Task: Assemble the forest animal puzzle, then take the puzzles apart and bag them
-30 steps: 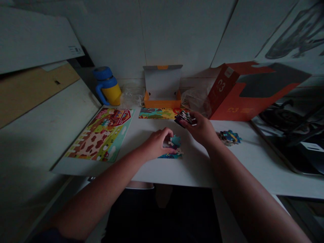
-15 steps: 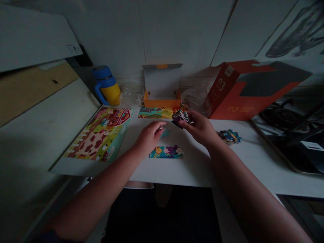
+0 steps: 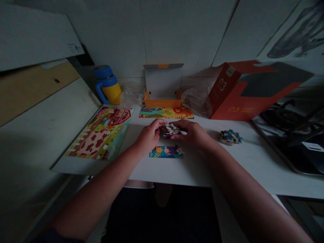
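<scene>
A stack of jigsaw puzzle pieces (image 3: 170, 130) is held over the middle of the white table, its layered edges facing me. My right hand (image 3: 193, 134) grips it from the right, thumb in front and fingers behind. My left hand (image 3: 150, 135) closes on the stack's left side, its fingertips against the pieces. Just below both hands lies a joined strip of puzzle pieces (image 3: 166, 152), teal and purple with an orange plant. Behind them is a long jungle-coloured strip (image 3: 165, 112) with an orange lion. Another pile of puzzle pieces (image 3: 230, 137) rests to the right.
A farm picture sheet (image 3: 98, 135) lies at the left. Along the wall stand a blue and yellow mug (image 3: 108, 86), an open orange box (image 3: 162, 102), crumpled clear plastic (image 3: 196, 99) and a large red box (image 3: 235, 94). Black equipment (image 3: 291, 135) occupies the right edge.
My right hand has brought the stack left and toward me, up to my left hand. The lion end of the back strip is uncovered, and the small teal piece by my left hand is out of sight.
</scene>
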The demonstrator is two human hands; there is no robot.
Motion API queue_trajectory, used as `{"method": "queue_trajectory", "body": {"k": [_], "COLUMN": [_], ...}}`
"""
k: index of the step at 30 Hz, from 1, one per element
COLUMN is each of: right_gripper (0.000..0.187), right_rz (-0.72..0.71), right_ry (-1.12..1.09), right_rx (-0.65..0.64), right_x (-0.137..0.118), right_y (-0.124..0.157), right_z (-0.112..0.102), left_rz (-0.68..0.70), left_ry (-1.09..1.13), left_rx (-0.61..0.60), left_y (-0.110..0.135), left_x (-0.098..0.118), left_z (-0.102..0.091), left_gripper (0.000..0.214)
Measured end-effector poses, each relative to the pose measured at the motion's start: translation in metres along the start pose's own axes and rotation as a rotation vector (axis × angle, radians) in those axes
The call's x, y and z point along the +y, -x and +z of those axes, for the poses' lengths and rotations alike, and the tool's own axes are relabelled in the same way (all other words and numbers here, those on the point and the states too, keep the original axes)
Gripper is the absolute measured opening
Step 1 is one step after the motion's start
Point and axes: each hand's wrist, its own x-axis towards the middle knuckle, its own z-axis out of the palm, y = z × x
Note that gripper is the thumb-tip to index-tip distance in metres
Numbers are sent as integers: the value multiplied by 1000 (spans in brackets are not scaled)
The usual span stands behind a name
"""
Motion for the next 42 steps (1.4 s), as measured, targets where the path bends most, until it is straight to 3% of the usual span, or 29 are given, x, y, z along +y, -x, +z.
{"method": "queue_trajectory", "body": {"k": [7,13,20,27,28,30,32,34,38,42], "right_gripper": [54,57,54,48,49,51,51,50,51,50], "right_rz": [20,42,9,52,85,145,178,199,217,224], "right_ry": [-53,107,219,235,246,276,308,333,337,310], "right_rx": [-41,-17,-20,43,71,110,110,100,112,139], "right_x": [-7,-5,-5,-4,-2,0,3,5,4,1], "right_y": [2,0,-2,-2,-2,-2,-2,-2,-2,-2], "right_z": [0,7,12,12,11,8,5,3,0,-1], "left_rz": [-93,-19,25,65,74,75,80,84,48,0], "left_ry": [44,97,112,-166,-193,-221,-243,-265,-265,-319], "left_rx": [99,69,34,114,84,-101,-337,-480,-522,-430], "left_y": [-2,-4,-3,0,0,3,4,5,5,2], "left_x": [-3,-9,-8,10,12,16,16,15,7,2], "left_z": [-1,1,3,-13,-18,-28,-37,-44,-51,-49], "left_gripper": [38,46,35,26,23,26,40,56,65,53]}}
